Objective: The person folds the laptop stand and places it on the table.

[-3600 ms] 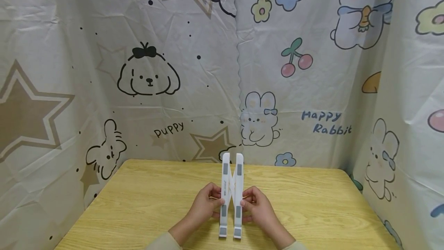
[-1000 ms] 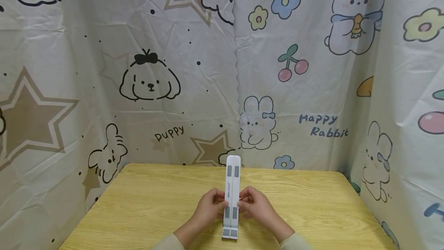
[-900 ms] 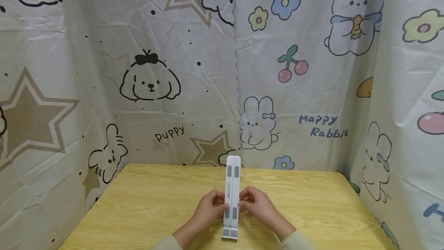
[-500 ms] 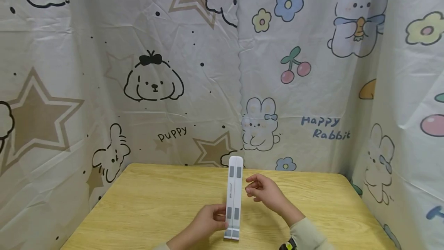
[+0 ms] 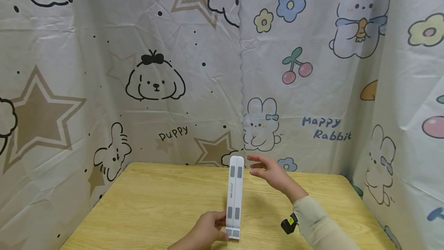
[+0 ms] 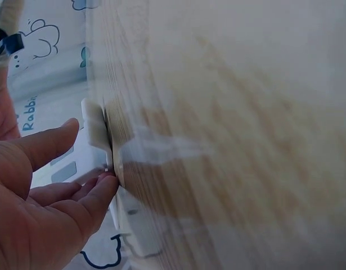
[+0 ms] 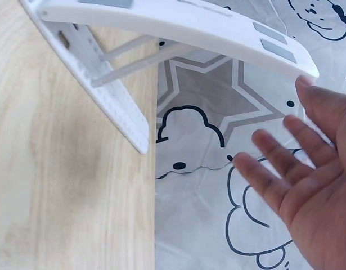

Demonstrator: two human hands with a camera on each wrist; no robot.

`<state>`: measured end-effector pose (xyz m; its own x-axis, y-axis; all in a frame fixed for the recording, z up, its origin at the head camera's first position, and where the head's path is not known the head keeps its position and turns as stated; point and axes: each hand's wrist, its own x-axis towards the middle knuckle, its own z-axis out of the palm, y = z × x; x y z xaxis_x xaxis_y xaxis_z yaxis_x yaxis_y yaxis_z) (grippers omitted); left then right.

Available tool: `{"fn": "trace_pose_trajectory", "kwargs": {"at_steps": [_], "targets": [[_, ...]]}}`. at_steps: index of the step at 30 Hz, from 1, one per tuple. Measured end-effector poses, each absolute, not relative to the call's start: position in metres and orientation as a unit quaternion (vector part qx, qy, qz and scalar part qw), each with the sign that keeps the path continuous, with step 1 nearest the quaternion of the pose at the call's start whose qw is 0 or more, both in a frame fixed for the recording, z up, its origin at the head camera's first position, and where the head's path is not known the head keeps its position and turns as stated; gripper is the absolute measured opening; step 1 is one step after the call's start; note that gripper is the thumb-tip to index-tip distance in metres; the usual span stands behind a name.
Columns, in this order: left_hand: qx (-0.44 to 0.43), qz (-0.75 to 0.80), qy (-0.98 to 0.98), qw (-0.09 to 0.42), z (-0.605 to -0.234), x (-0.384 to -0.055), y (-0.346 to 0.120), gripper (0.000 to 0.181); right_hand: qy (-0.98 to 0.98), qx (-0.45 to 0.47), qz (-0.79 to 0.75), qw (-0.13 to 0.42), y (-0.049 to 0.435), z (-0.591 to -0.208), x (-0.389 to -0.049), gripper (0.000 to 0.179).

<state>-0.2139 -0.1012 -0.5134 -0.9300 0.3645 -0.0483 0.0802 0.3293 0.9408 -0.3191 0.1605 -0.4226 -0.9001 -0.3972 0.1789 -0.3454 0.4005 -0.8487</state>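
A white folding laptop stand (image 5: 236, 188) with grey pads stands on the wooden table, its two rails side by side. In the right wrist view the sloping top of the stand (image 7: 218, 28) rises from its base, with thin struts between. My left hand (image 5: 204, 228) is low at the stand's left front end; its fingertips touch the base edge, and in the left wrist view the thumb of the left hand (image 6: 54, 191) points away from the fingers. My right hand (image 5: 274, 173) is raised beside the stand's upper end, fingers extended, thumb tip right at the rail's end.
The yellow wooden table (image 5: 166, 188) has a patterned curtain (image 5: 208, 68) behind it and at both sides. A small black device (image 5: 289, 223) hangs from the right wrist, below the sleeve (image 5: 319, 223).
The two rails, apart at first, came together. My right hand then let go and moved up and right to the stand's top; my left hand slid down toward its base.
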Motion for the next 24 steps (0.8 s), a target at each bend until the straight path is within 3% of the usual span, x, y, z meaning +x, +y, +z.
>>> {"fn": "trace_pose_trajectory", "kwargs": {"at_steps": [12,24], "targets": [[0.150,0.545,0.818,0.103,-0.515,-0.212,-0.101,0.071,0.808,-0.310,-0.499,0.046,0.150,-0.417,-0.335,0.053],[0.171,0.494,0.850,0.072,-0.517,-0.215,-0.100,0.062,0.854,-0.275,-0.442,-0.025,0.148,-0.412,-0.336,0.043]]}}
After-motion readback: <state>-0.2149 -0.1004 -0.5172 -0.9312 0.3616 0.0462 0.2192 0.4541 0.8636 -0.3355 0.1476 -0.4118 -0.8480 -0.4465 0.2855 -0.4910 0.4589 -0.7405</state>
